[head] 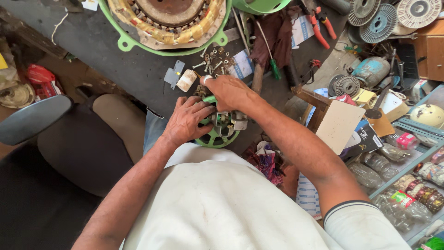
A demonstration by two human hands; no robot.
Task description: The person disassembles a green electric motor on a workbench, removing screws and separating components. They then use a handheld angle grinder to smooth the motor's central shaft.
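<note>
Green motor end cover, largely hidden beneath left hand and right hand. At 12 o'clock, large stator housing cropped by the top edge. Loose screws too small to distinguish.

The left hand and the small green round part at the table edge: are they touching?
Touching. In the head view the left hand lies with its fingers over the rim of the green round part, with no gap visible; the right hand rests on it too.
</note>
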